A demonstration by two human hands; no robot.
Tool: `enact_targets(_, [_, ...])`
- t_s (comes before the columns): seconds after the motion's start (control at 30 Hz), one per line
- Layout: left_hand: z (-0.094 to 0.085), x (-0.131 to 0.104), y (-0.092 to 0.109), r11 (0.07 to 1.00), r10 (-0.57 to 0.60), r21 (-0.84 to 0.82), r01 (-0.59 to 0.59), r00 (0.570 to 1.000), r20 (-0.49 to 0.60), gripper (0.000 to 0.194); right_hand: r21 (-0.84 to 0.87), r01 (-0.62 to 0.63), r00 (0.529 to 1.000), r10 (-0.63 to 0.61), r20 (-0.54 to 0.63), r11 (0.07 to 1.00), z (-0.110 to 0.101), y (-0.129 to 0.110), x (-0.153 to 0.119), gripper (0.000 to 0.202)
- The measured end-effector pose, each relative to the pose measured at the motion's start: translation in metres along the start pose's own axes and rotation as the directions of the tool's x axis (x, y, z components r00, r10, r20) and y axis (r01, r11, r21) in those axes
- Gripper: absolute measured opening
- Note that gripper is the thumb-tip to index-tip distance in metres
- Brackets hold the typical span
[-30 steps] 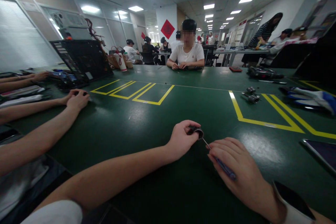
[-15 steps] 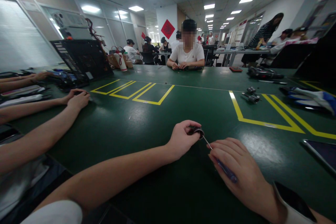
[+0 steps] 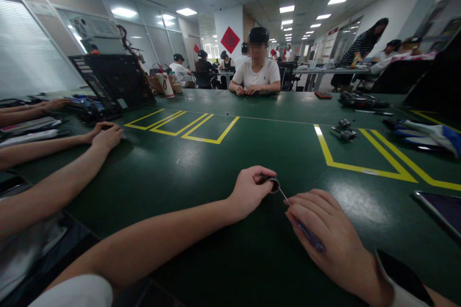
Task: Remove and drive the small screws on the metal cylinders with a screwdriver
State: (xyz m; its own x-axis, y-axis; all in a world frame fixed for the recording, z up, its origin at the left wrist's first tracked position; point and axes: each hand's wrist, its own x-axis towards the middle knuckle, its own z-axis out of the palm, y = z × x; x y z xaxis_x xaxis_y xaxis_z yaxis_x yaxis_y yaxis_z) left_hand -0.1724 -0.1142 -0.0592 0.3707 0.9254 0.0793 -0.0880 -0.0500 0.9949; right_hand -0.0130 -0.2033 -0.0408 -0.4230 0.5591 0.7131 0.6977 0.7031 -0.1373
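Note:
Between the thumb and fingers of my left hand (image 3: 248, 193) is a small round metal part (image 3: 274, 185), its hollow open end facing right. My fingers cover most of its far side. My right hand (image 3: 324, 228) is closed around a screwdriver with a purplish see-through handle (image 3: 310, 237). Its thin shaft (image 3: 284, 196) points up and left, and the tip meets the rim or inside of the metal part; which of the two I cannot make out. Both hands are just over the green table (image 3: 201, 187).
Metal fittings (image 3: 345, 130) lie inside yellow tape on the right. Beyond are blue-and-white gloves (image 3: 425, 135), a black power tool (image 3: 363, 100) and a dark tablet-like device (image 3: 441, 208). A co-worker's hands (image 3: 108, 135) rest at left; another person (image 3: 256, 74) sits opposite.
Both hands hold nearly the same pose. The round metal part seems turned very slightly; otherwise nothing has visibly moved.

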Motion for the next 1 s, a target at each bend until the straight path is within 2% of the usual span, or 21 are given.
enact_targets(0.23, [0.0,0.002,-0.004,1.0,0.002,0.01,-0.002,1.0,0.01,0.017,0.002,0.009,1.0,-0.009,0.002,1.0,0.0,0.0,0.0,0.018])
enact_targets(0.3, [-0.005,0.009,-0.008,0.997,0.042,0.071,-0.042,0.999,0.009,0.018,0.028,0.004,1.0,-0.004,0.0,1.0,0.0,0.0,0.001,0.017])
enact_targets(0.37, [-0.015,0.019,-0.012,0.965,0.127,0.233,-0.121,0.992,-0.008,0.021,0.045,0.012,1.0,-0.012,0.004,0.999,-0.001,0.0,0.002,0.016])
enact_targets(0.4, [-0.022,0.026,-0.013,0.92,0.169,0.36,-0.153,0.985,-0.014,0.022,0.05,0.017,1.0,-0.017,0.01,0.999,-0.001,-0.001,0.002,0.016])
enact_targets(0.47, [-0.036,0.041,-0.011,0.76,0.251,0.627,-0.172,0.967,-0.039,0.021,0.058,0.019,1.0,-0.02,0.024,0.998,-0.002,-0.001,0.004,0.015])
enact_targets(0.57, [-0.058,0.067,-0.004,0.395,0.286,0.913,-0.099,0.958,-0.02,0.028,0.069,0.006,0.999,-0.009,0.051,0.998,-0.002,-0.002,0.006,0.015])
enact_targets(0.67, [-0.079,0.097,0.004,0.313,0.28,0.95,-0.021,0.957,-0.07,0.029,0.076,-0.004,0.997,-0.002,0.077,0.997,0.0,-0.003,0.007,0.016])
enact_targets(0.8, [-0.102,0.137,0.004,0.255,0.255,0.964,0.075,0.956,-0.142,0.033,0.104,-0.025,0.996,0.015,0.093,0.994,0.004,-0.002,0.005,0.018])
enact_targets(0.9, [-0.111,0.159,-0.001,0.227,0.216,0.969,0.096,0.965,-0.147,0.034,0.116,-0.022,0.991,0.006,0.133,0.993,0.005,0.0,0.005,0.017])
enact_targets(1.0, [-0.112,0.172,-0.006,0.202,0.193,0.977,0.072,0.975,-0.112,0.039,0.118,-0.021,0.982,-0.002,0.19,0.993,0.007,0.005,0.005,0.019])
